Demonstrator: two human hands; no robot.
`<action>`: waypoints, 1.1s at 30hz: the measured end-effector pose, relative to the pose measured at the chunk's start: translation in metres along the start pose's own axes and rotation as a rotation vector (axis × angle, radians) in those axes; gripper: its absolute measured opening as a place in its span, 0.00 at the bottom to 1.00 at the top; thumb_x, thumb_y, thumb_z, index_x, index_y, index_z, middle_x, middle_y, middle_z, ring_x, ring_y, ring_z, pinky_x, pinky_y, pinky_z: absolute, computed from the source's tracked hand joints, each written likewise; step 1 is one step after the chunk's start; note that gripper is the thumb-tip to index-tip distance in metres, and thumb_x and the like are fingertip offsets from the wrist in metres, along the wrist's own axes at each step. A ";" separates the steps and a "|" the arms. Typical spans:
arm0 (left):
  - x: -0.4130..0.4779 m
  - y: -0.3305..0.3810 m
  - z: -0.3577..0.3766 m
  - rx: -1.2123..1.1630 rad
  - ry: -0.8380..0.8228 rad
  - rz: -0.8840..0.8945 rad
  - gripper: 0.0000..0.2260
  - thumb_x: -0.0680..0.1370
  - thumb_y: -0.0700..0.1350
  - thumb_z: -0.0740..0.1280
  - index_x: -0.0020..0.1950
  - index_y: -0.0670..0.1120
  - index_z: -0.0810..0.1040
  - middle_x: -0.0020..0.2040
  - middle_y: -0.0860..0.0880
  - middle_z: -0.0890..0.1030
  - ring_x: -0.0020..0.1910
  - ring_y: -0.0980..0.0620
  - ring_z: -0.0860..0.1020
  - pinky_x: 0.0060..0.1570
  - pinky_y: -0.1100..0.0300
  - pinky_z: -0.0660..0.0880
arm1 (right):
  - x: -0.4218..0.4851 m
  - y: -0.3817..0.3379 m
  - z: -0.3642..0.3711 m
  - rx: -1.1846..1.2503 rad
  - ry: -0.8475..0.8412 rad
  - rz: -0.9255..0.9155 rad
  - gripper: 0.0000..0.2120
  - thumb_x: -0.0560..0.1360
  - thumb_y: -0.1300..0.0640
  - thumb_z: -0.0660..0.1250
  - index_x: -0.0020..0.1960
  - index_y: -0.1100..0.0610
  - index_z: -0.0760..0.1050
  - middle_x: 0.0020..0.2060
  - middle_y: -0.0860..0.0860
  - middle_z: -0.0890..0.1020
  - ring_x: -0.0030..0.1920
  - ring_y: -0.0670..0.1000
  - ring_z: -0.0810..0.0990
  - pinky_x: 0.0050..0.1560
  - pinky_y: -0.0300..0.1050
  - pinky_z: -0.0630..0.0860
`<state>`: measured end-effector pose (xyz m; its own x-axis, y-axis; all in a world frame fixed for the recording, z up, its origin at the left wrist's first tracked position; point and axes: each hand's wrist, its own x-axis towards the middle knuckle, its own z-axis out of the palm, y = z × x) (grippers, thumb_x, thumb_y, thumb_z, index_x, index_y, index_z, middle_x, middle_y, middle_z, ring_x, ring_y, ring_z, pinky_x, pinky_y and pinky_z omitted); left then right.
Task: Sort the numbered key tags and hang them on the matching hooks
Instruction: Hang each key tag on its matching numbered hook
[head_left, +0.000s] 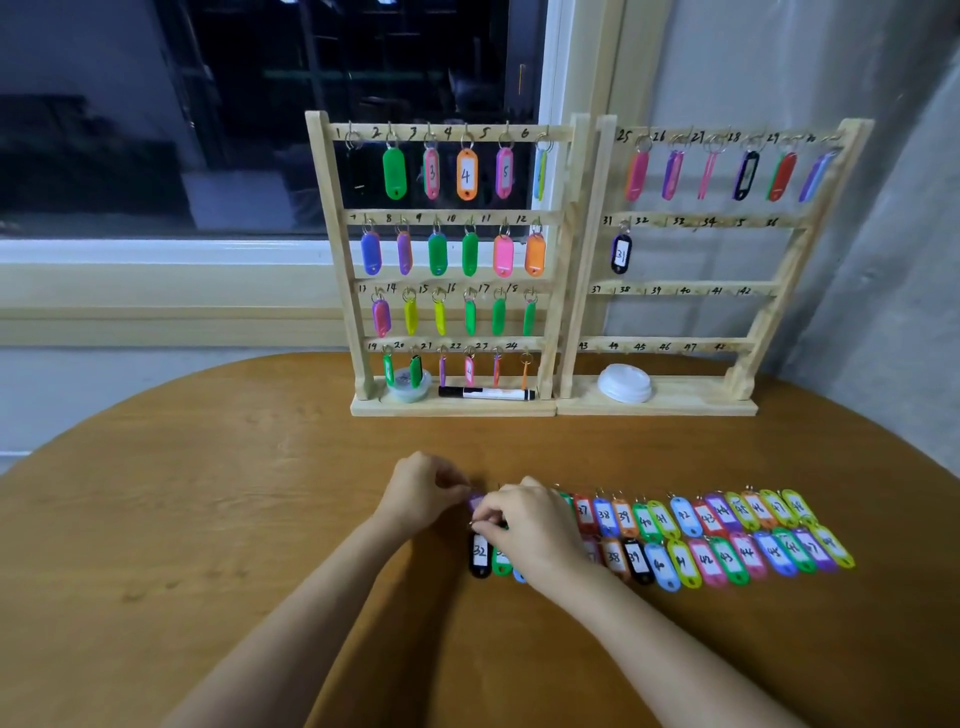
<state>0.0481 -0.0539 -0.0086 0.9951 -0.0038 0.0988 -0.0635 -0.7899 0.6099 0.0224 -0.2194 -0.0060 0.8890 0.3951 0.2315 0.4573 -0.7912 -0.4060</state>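
Observation:
Two rows of coloured numbered key tags lie on the round wooden table. My left hand and my right hand meet at the rows' left end and both pinch a purple tag. A black tag marked 32 lies just below my fingers. The left wooden rack has a tag on each hook from 1 to 24. On the right rack, hooks 25 to 30 carry tags, and a black tag 31 hangs alone in the second row. My right hand hides several tags.
A black-and-white marker and a small clear tub sit on the left rack's base. A white lid rests on the right rack's base. A window and wall stand behind the racks.

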 end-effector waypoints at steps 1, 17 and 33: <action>0.001 0.001 -0.001 -0.012 0.003 -0.013 0.04 0.73 0.44 0.73 0.44 0.45 0.85 0.38 0.54 0.80 0.37 0.60 0.75 0.34 0.77 0.67 | 0.000 0.000 -0.002 0.024 0.012 0.018 0.06 0.75 0.47 0.68 0.47 0.46 0.82 0.42 0.44 0.82 0.46 0.46 0.71 0.42 0.42 0.65; 0.054 0.094 -0.041 -0.411 0.107 -0.022 0.06 0.73 0.41 0.74 0.36 0.46 0.83 0.30 0.52 0.79 0.30 0.57 0.72 0.35 0.62 0.68 | 0.049 0.050 -0.111 0.178 0.253 0.167 0.03 0.73 0.49 0.71 0.42 0.45 0.83 0.36 0.38 0.83 0.37 0.38 0.76 0.36 0.38 0.71; 0.157 0.260 -0.029 -0.711 0.241 0.086 0.13 0.77 0.40 0.70 0.32 0.47 0.80 0.35 0.51 0.81 0.40 0.53 0.79 0.48 0.56 0.78 | 0.115 0.131 -0.241 0.027 0.575 0.188 0.06 0.74 0.54 0.69 0.39 0.48 0.83 0.43 0.47 0.81 0.46 0.50 0.77 0.40 0.49 0.77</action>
<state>0.1856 -0.2421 0.1885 0.9454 0.1516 0.2884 -0.2551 -0.2062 0.9447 0.1791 -0.3898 0.1809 0.8031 -0.0720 0.5915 0.3006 -0.8081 -0.5066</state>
